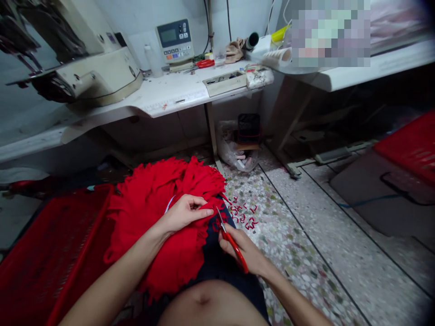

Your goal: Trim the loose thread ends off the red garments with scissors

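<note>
At centre, the right hand [249,251] curls round red-handled scissors [237,250]; the left hand [185,212] pinches the red fabric [176,262] heaped on the lap, partly covered by the left forearm [125,271]. Lower left, a red crate [37,240]; right of centre, red scraps [251,223]. Beyond, a plastic bag [224,141], then a sewing machine [105,74] upper left.

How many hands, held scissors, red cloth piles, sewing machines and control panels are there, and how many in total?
Hands (left hand, right hand): 2
Held scissors: 1
Red cloth pile: 1
Sewing machine: 1
Control panel: 1
Total: 6
</note>
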{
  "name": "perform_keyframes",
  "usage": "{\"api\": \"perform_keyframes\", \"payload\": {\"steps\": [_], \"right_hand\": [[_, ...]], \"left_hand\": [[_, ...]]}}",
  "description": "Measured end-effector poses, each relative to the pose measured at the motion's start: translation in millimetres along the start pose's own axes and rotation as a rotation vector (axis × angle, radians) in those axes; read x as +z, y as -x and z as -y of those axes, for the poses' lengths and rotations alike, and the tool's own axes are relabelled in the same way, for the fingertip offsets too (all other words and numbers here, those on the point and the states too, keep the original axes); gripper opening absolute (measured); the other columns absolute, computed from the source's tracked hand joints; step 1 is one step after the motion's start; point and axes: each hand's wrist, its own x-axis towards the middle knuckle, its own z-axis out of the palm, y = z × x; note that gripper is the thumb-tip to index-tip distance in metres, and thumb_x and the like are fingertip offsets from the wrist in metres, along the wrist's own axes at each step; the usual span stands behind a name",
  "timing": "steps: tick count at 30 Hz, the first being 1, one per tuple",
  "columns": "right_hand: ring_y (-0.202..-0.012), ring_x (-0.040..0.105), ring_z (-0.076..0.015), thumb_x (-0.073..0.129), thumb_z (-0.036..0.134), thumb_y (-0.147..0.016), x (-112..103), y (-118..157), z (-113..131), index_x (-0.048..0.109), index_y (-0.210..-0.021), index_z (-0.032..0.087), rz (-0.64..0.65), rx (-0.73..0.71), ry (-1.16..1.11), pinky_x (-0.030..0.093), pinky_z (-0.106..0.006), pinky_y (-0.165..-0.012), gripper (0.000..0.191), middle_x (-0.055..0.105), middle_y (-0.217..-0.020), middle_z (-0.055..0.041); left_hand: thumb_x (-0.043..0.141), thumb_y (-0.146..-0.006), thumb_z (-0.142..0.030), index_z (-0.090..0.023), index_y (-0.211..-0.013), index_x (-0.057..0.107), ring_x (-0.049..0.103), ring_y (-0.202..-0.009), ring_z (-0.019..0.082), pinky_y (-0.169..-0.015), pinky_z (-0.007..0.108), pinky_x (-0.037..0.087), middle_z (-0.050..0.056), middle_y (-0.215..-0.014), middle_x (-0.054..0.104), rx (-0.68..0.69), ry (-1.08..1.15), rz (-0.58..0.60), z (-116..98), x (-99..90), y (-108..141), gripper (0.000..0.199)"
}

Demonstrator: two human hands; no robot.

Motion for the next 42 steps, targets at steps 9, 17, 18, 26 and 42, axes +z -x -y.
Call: {"api": "perform_keyframes", "payload": {"steps": [9,17,18,26,42], "right_hand": [[-0.061,0.037,-0.0120,0.063,0.048,-0.096,6,-2,-14,0.045,-0.076,0.021,-0.057,0.016,0.060,0.028,-0.024,-0.057,0.038,0.045,-0.068,0.0064],[-0.057,0.029,-0.0107,0.071,0.059,-0.086,20,8,-39,0.039,-0.068,0.022,-0.111,0.164,-0.012,0.021,-0.024,-0.052,0.053,0.032,-0.060,0.0079],[-0.057,0.030,-0.0109,0.068,0.059,-0.089,21,10,-40,0.040,-0.070,0.021,-0.100,0.153,-0.026,0.022,-0.024,-0.052,0.051,0.033,-0.061,0.0076],[-0.065,0.039,-0.0123,0.053,0.055,-0.100,19,13,-29,0.044,-0.083,0.021,-0.011,0.000,-0.077,0.030,-0.024,-0.059,0.039,0.046,-0.074,0.0047],[-0.043,0.038,-0.0087,0.075,0.062,-0.080,36,22,-65,0.041,-0.068,0.023,-0.211,0.287,-0.284,0.029,-0.021,-0.041,0.053,0.038,-0.053,0.0091]], "left_hand": [[0.077,-0.082,-0.041,-0.010,-0.085,0.078,0.054,-0.070,0.013,-0.066,0.023,0.040,0.002,-0.077,0.065,-0.055,0.095,0.089,4,-2.6,2,0.031],[0.075,-0.081,-0.049,-0.010,-0.082,0.075,0.051,-0.067,0.013,-0.062,0.023,0.040,0.002,-0.072,0.060,-0.065,0.044,0.103,10,-0.7,1,0.039],[0.074,-0.082,-0.049,-0.010,-0.081,0.075,0.051,-0.067,0.013,-0.062,0.023,0.039,0.001,-0.071,0.059,-0.058,0.034,0.106,10,0.0,1,0.039],[0.072,-0.085,-0.044,-0.011,-0.072,0.068,0.041,-0.065,0.010,-0.062,0.022,0.034,-0.003,-0.069,0.048,-0.054,0.018,0.185,6,4.3,-1,0.035],[0.073,-0.087,-0.038,-0.012,-0.077,0.073,0.045,-0.063,0.009,-0.059,0.021,0.035,-0.001,-0.070,0.053,0.070,-0.233,0.348,-4,-16.3,34,0.028]]}}
